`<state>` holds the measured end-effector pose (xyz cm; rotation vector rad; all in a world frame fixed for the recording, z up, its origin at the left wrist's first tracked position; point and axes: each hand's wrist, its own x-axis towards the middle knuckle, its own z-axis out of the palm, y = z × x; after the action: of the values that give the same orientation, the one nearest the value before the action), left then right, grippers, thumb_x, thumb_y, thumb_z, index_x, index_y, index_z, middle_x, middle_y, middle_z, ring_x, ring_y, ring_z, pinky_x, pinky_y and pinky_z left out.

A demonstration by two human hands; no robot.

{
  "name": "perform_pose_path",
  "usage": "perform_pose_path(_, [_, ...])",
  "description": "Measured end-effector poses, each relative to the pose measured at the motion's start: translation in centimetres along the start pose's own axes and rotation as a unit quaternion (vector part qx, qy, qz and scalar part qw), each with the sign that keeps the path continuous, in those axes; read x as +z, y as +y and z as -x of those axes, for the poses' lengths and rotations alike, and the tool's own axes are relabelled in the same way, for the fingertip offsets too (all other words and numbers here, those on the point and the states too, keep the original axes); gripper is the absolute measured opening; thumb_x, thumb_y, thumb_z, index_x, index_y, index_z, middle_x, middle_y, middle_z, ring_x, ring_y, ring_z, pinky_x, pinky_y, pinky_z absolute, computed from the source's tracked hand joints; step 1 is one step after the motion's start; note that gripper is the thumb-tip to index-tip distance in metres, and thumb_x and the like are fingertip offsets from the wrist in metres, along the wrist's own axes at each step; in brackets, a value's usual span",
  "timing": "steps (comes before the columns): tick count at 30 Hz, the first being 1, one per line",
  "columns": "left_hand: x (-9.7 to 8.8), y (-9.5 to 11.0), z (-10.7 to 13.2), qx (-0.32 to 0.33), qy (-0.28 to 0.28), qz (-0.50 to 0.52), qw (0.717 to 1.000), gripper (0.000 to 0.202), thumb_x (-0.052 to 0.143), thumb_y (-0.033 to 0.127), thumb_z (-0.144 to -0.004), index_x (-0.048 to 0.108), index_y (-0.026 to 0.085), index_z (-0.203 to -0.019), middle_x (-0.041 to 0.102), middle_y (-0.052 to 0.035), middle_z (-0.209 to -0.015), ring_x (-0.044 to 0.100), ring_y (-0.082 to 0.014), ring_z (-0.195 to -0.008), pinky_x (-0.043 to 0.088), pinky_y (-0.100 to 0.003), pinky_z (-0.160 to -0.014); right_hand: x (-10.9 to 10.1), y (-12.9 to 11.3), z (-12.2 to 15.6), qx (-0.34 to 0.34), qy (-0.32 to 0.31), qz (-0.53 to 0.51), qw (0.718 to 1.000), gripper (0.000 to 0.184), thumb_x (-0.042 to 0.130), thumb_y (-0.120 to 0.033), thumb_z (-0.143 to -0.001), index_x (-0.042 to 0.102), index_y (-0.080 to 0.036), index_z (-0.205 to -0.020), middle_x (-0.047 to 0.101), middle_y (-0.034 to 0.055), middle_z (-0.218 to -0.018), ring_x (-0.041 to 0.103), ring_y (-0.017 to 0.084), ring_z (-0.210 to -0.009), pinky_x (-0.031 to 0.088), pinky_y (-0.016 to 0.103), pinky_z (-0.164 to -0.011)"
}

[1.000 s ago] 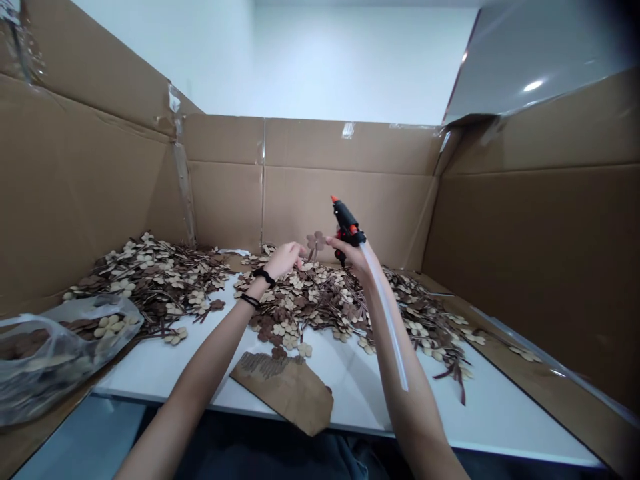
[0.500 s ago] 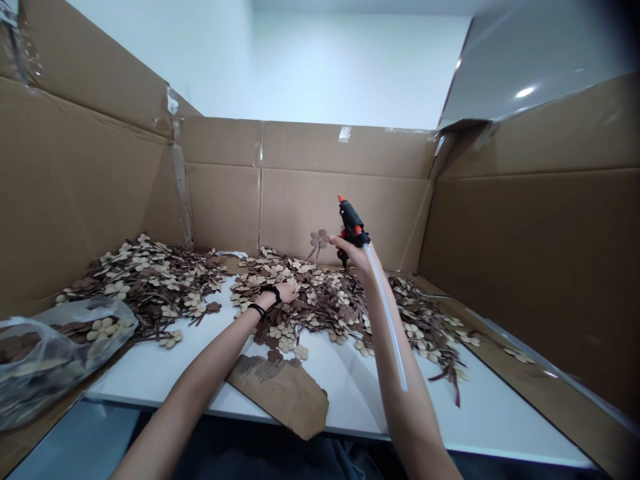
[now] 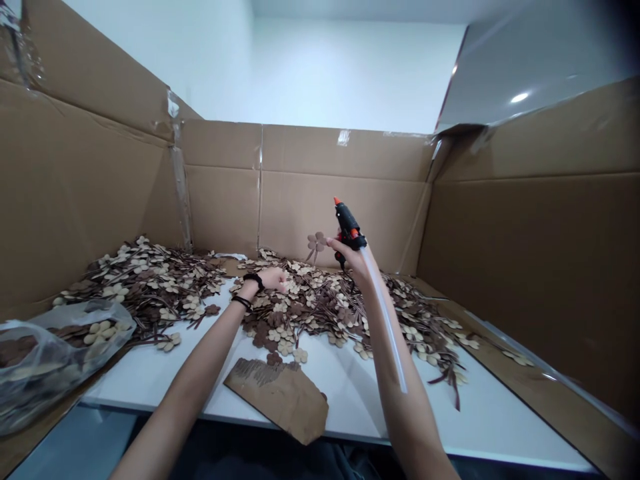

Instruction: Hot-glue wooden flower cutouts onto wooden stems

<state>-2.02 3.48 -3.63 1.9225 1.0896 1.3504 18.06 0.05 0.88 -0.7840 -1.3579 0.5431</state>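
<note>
Head view, centre of frame: the right hand (image 3: pixel 350 257) is closed around a black glue gun (image 3: pixel 347 223) with its orange tip up, and its fingertips pinch a brown clover cutout (image 3: pixel 315 243) raised just left of the gun. The left hand (image 3: pixel 273 278), half a second ago pressed lower into the heap of wooden cutouts (image 3: pixel 320 303), has lifted slightly; it rests loosely curled on the pile, apparently picking the next piece. Lower centre, a cardboard scrap (image 3: pixel 280 397) lies on the white surface (image 3: pixel 150 370).
</note>
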Motion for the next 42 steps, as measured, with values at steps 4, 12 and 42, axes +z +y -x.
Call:
perform_pose_path(4, [-2.3, 0.2, -1.4, 0.015, -0.089, -0.025, 0.996, 0.025, 0.071, 0.039, -0.065, 0.067, 0.015, -0.062, 0.059, -0.0001, -0.054, 0.051, -0.0113, -0.051, 0.036, -0.021, -0.049, 0.1, -0.2, 0.1, -0.002, 0.0, 0.009, 1.0, 0.035, 0.072, -0.04, -0.06, 0.053, -0.019, -0.08, 0.051, -0.0022, -0.073, 0.047, 0.012, -0.066, 0.038, 0.026, -0.06])
perform_pose_path(12, [-4.3, 4.5, -0.7, 0.116, -0.146, 0.028, 0.982, 0.034, 0.059, 0.037, -0.079, 0.069, 0.016, -0.103, 0.067, -0.0065, -0.079, 0.056, -0.0129, -0.064, 0.041, -0.021, -0.057, 0.7, -0.4, 0.2, -0.007, -0.005, 0.02, 1.0, 0.033, 0.071, -0.041, -0.059, 0.052, -0.019, -0.076, 0.052, -0.0018, -0.071, 0.048, 0.013, -0.065, 0.038, 0.027, -0.063])
perform_pose_path(42, [1.3, 5.8, 0.6, -0.041, -0.013, 0.421, 0.906, 0.025, 0.075, 0.032, -0.069, 0.067, 0.015, -0.086, 0.067, -0.006, -0.097, 0.058, -0.0107, -0.082, 0.04, -0.02, -0.067, 1.7, 0.3, 0.1, -0.041, 0.013, -0.006, 0.999, 0.037, 0.072, -0.045, -0.062, 0.052, -0.021, -0.082, 0.055, -0.0004, -0.077, 0.052, 0.015, -0.069, 0.041, 0.027, -0.062])
